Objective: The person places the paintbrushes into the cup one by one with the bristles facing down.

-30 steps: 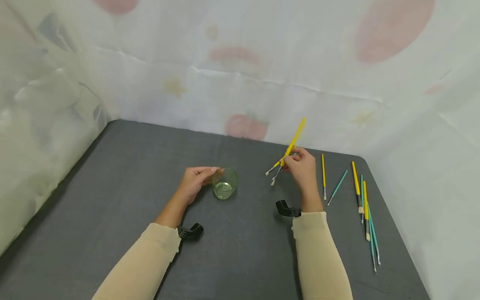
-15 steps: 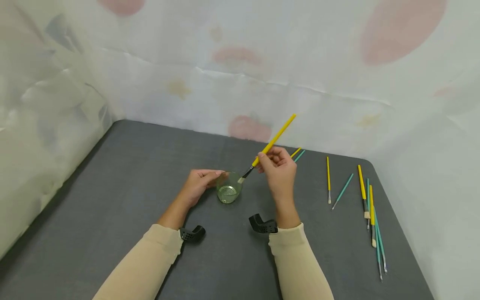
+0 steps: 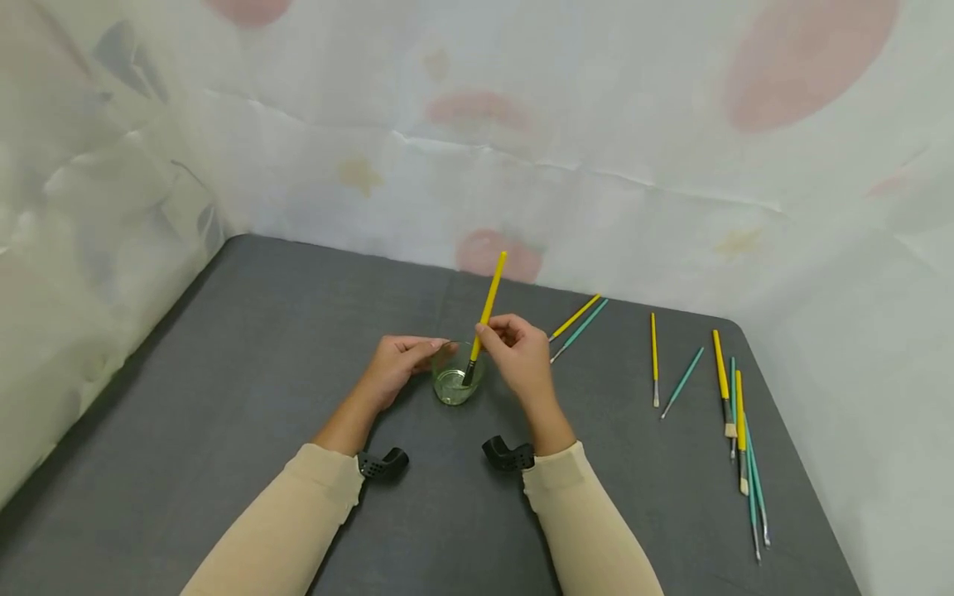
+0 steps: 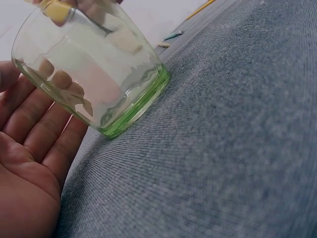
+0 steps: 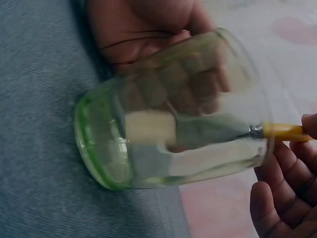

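- Head view, far left: a pale printed sheet [image 3: 112, 207] hangs as a backdrop round a grey table [image 3: 224, 372].
- Next comes the left hand [image 3: 395, 364], resting on the table with its fingers against the left side of a green glass [image 3: 456, 382]. In the left wrist view the palm faces the glass and the fingers lie fairly straight beside it — relaxed, not wrapped round it.
- The green glass stands upright near the middle of the table, between the two hands; its thick green base shows plainly in the left wrist view [image 4: 133, 106].
- A yellow brush [image 3: 484, 319] stands bristle-end down inside the glass, its handle leaning up and slightly right. The right wrist view shows the pale bristles and dark ferrule within the glass [image 5: 148, 128].
- The right hand [image 3: 522, 356] pinches the yellow brush just above the rim, fingers curled round the handle.
- Right of that hand, a yellow and a teal brush [image 3: 577, 319] lie side by side on the table.
- Further right, more loose brushes [image 3: 734, 414] — yellow and teal — lie near the table's right edge.
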